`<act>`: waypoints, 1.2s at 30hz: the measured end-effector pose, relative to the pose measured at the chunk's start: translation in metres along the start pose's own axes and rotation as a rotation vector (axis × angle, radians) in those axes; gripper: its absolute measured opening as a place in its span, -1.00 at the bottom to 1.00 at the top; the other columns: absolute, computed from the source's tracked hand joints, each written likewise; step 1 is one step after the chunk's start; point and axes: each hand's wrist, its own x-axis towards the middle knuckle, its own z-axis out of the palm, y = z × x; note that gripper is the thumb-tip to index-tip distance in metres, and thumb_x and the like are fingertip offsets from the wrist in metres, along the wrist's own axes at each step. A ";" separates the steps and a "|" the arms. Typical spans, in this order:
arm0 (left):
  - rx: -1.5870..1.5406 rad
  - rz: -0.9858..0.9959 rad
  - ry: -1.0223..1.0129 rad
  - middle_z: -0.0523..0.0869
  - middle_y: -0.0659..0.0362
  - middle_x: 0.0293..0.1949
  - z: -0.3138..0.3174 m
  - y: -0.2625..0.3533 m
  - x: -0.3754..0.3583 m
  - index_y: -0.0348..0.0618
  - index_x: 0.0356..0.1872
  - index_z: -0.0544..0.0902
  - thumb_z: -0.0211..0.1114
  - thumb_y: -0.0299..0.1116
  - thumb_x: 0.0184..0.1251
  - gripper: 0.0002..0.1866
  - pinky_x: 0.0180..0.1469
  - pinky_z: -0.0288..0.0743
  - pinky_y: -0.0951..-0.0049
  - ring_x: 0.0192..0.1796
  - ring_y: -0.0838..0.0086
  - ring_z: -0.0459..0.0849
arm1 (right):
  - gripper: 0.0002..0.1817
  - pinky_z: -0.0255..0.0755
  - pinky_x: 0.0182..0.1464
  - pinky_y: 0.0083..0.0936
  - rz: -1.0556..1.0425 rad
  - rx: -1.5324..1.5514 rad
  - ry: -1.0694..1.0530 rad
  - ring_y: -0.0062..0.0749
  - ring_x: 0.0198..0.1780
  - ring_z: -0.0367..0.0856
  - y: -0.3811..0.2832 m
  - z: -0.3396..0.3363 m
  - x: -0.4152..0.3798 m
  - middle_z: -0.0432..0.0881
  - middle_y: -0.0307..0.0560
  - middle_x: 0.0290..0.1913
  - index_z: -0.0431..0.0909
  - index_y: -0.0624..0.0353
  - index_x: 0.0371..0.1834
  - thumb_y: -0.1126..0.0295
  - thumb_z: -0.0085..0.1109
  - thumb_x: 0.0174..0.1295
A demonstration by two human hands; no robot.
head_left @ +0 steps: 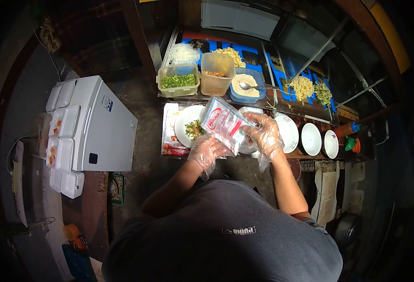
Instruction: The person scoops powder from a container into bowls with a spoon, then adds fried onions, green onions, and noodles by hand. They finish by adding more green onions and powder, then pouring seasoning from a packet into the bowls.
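Both my hands wear clear plastic gloves. A plastic packet [223,123] with red and blue print is tilted between them. My left hand [208,151] has its fingers closed on the lower left edge of the packet. At the packet's right side, my right hand [265,135] grips it with bent fingers. Just left of the packet, a white bowl [181,122] holds chopped greens and brown bits [194,129]. Another white bowl [248,149] is partly hidden behind the packet and my right hand. The packet's contents cannot be made out.
White bowls [311,139] line the counter at right, beside an orange bottle [345,129]. Behind my hands stand tubs of chopped greens [178,81], brown bits [214,74] and pale powder [244,81] with a spoon [258,87]. Noodles [303,88] lie beyond. Foam boxes [65,152] sit on a freezer [113,127].
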 end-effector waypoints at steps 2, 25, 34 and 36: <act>-0.011 -0.012 0.027 0.54 -0.06 0.03 -0.001 -0.001 0.001 -0.25 0.14 0.38 0.14 -0.19 0.50 -0.62 -0.03 0.64 0.09 0.04 0.12 0.61 | -0.57 0.49 -0.49 -0.56 0.017 0.013 -0.003 -0.56 -0.50 0.58 0.001 0.000 0.001 0.70 -0.01 -0.13 0.59 0.34 0.10 0.52 0.31 0.10; -0.020 0.010 -0.062 0.61 -0.09 -0.12 -0.001 0.008 -0.001 -0.33 0.08 0.38 0.10 -0.17 0.51 -0.61 -0.04 0.66 0.08 -0.05 0.08 0.68 | -0.57 0.49 -0.49 -0.59 0.089 0.043 0.026 -0.57 -0.48 0.58 0.012 -0.006 -0.004 0.70 -0.01 -0.16 0.56 0.37 0.11 0.54 0.31 0.13; 0.289 0.442 -0.179 0.64 0.09 -0.22 0.014 0.008 -0.021 -0.33 -0.04 0.55 0.20 -0.42 0.43 -0.80 -0.22 0.68 0.43 -0.28 0.38 0.71 | -0.57 0.54 -0.09 -0.45 0.121 -0.060 0.070 -0.40 -0.16 0.63 0.063 -0.027 -0.012 0.69 0.02 -0.08 0.61 0.28 0.06 0.48 0.42 0.08; 0.433 0.461 -0.069 0.63 0.13 -0.27 0.023 0.014 -0.013 -0.35 -0.18 0.63 0.23 -0.51 0.36 -0.88 -0.33 0.58 0.45 -0.31 0.42 0.67 | -0.57 0.51 -0.02 -0.44 0.079 -0.125 0.048 -0.36 -0.12 0.63 0.069 -0.034 -0.011 0.69 0.01 -0.08 0.62 0.28 0.03 0.43 0.44 0.07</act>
